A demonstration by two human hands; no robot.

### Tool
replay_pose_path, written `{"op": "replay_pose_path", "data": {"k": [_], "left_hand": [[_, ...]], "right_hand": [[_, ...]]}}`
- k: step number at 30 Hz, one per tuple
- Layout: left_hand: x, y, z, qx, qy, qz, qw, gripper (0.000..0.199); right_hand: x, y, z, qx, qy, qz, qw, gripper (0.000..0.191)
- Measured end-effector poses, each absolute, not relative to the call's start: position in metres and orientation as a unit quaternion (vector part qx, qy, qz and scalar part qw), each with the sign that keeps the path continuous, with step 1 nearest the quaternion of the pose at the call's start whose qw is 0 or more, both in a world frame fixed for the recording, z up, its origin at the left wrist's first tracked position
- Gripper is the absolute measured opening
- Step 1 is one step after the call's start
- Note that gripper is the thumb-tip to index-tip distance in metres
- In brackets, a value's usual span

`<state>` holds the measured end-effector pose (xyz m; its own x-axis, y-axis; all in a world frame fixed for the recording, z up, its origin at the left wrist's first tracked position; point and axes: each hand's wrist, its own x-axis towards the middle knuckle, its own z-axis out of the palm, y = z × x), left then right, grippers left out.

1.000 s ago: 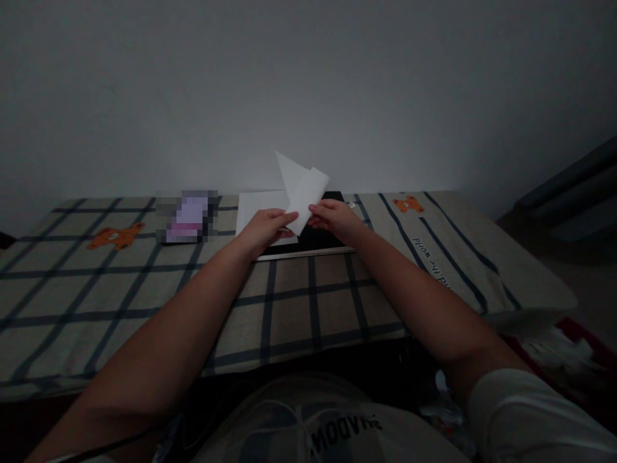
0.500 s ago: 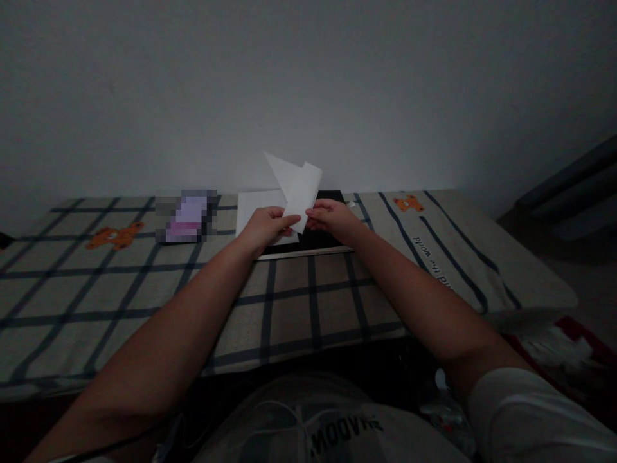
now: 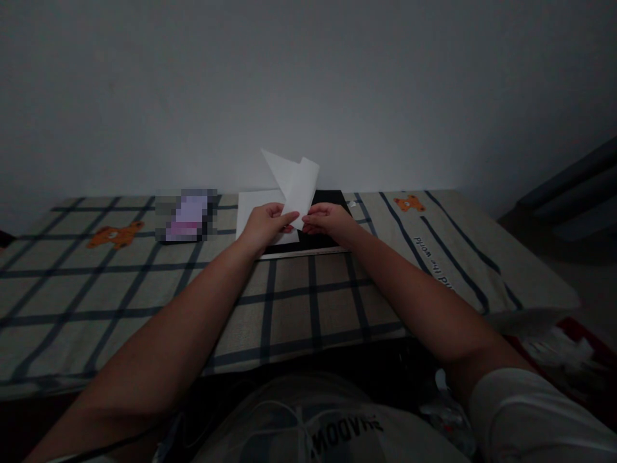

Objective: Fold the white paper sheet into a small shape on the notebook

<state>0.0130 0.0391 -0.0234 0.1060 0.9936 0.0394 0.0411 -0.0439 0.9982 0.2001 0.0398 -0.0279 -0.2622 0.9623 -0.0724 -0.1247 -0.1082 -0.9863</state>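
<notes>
A folded sheet of white paper [image 3: 301, 185] is held up between both hands, with a pointed flap rising to the upper left. My left hand [image 3: 268, 225] grips its lower left edge, thumb on the front and fingers behind. My right hand [image 3: 332, 222] pinches the lower right edge near the bottom corner. Under the hands lies a flat black board [image 3: 330, 239] with a pale front edge. On its left part rests more white paper [image 3: 248, 209], partly covered by my left hand.
A checked tablecloth [image 3: 289, 315] with bear prints covers the table, which stands against a grey wall [image 3: 308, 83]. A phone [image 3: 190, 215], partly blurred, lies to the left. A small white scrap [image 3: 351, 204] sits right of the board. Red and white items [image 3: 563, 354] are below the table's right end.
The folded paper has moved slightly up and left. My right hand has shifted a little left and down along its lower edge; my left hand keeps its grip.
</notes>
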Motion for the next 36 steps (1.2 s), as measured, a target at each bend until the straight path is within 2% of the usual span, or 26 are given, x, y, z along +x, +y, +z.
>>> {"op": "replay_pose_path", "data": {"k": [9, 19, 25, 30, 36], "left_hand": [[0.0137, 0.0401, -0.0225, 0.516, 0.484, 0.488, 0.511, 0.025], [0.0159, 0.0433, -0.027, 0.484, 0.46, 0.502, 0.55, 0.029], [0.0162, 0.0416, -0.0234, 0.48, 0.477, 0.496, 0.544, 0.035], [0.0153, 0.0413, -0.0208, 0.481, 0.48, 0.489, 0.547, 0.03], [0.0165, 0.0383, -0.0181, 0.479, 0.492, 0.472, 0.553, 0.028]], "right_hand": [[0.1967, 0.0381, -0.0301, -0.404, -0.513, 0.605, 0.454, 0.021], [0.196, 0.0399, -0.0345, -0.389, -0.513, 0.622, 0.446, 0.025], [0.1934, 0.0375, -0.0311, -0.397, -0.506, 0.624, 0.443, 0.022], [0.1967, 0.0388, -0.0287, -0.404, -0.481, 0.628, 0.459, 0.012], [0.1948, 0.0382, -0.0281, -0.423, -0.475, 0.612, 0.471, 0.015]]}}
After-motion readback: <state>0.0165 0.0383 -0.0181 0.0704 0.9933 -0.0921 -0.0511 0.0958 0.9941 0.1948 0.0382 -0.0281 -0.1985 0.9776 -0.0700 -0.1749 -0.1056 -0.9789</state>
